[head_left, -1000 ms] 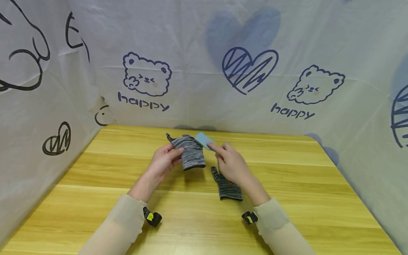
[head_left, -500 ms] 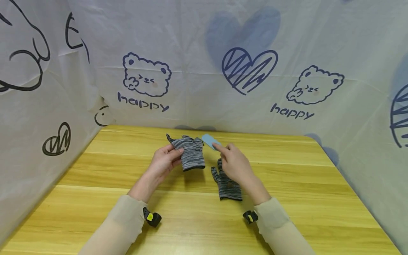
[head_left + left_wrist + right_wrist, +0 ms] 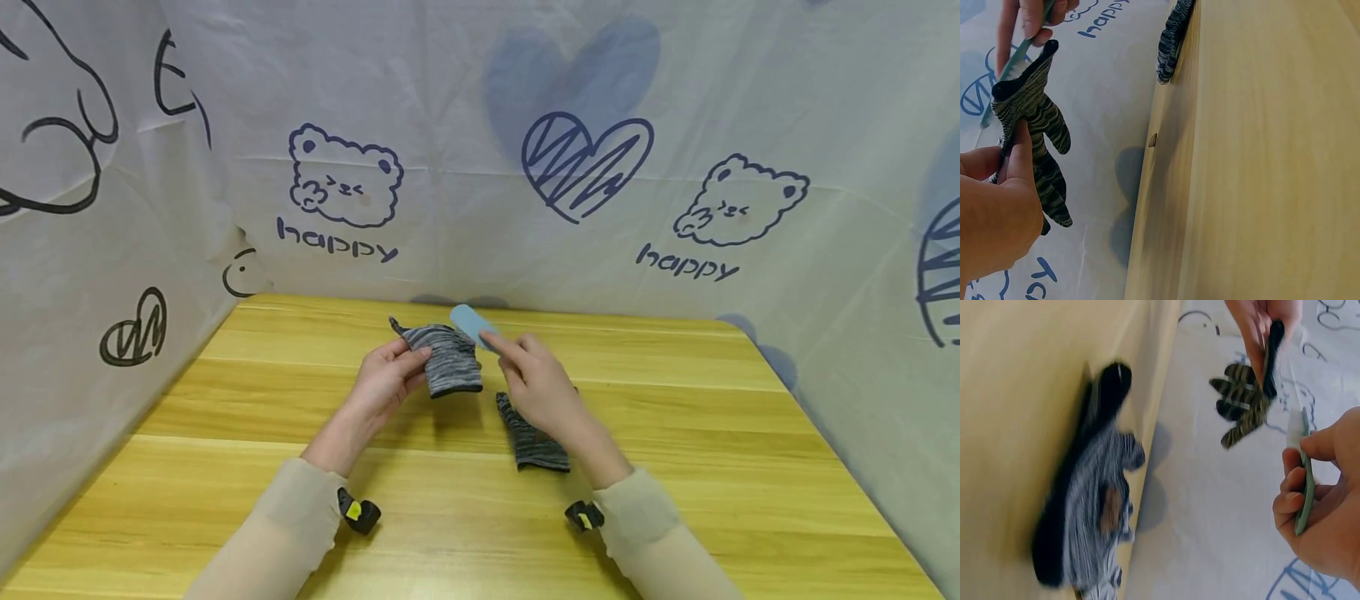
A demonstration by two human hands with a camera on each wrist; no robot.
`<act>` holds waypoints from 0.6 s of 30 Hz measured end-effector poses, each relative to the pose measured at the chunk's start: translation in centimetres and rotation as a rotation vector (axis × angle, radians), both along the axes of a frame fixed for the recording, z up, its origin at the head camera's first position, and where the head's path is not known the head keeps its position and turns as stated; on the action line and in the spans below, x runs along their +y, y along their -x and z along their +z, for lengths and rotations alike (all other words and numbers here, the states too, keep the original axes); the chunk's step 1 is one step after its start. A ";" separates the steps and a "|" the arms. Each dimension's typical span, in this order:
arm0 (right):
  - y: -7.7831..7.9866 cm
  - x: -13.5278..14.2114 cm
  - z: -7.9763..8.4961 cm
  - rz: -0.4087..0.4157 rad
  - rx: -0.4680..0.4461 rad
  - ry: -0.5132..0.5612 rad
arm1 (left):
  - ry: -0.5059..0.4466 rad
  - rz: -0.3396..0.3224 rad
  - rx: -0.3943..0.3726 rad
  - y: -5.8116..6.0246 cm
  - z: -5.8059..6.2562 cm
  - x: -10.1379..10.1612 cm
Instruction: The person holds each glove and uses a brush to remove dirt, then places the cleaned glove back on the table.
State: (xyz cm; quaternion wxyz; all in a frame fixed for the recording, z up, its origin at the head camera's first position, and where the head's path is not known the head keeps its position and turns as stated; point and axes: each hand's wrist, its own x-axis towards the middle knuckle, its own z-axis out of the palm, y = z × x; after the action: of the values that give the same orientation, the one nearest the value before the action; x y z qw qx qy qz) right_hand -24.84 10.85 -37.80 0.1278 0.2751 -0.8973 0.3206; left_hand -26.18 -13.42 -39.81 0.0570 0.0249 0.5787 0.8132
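Observation:
My left hand (image 3: 382, 379) pinches a grey-and-black knit glove (image 3: 454, 367) by its side, raised over the table, its fingers hanging down in the left wrist view. A light blue brush (image 3: 471, 322) with white bristles (image 3: 1296, 428) is in my right hand (image 3: 546, 385); the index finger stretches along its back while the others curl round the handle. In the head view the brush overlaps the glove's upper right edge. A second matching glove (image 3: 538, 450) lies on the table below my right hand, which hides its fingers; a brown stain (image 3: 1110, 510) shows on it.
The wood-grain table (image 3: 712, 467) reaches back to a white cloth backdrop (image 3: 465, 225) printed with bears and hearts. Another cloth wall (image 3: 97, 275) runs along the left side. Each wrist bears a small black camera mount (image 3: 360, 512).
My right hand and the brush moved slightly right, off the glove, then back left over its upper edge. The held glove has stayed almost in place, and the other glove lies unmoved.

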 end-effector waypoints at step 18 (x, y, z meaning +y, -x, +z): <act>-0.3 -1.5 -1.5 0.023 0.126 -0.015 | -0.044 -0.006 0.026 0.1 0.1 0.0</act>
State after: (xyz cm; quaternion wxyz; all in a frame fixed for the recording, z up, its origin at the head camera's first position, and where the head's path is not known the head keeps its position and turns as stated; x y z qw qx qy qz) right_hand -24.52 9.37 -39.27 0.1782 0.3059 -0.8867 0.2974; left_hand -26.28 -13.39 -39.75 0.0516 0.0384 0.5611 0.8253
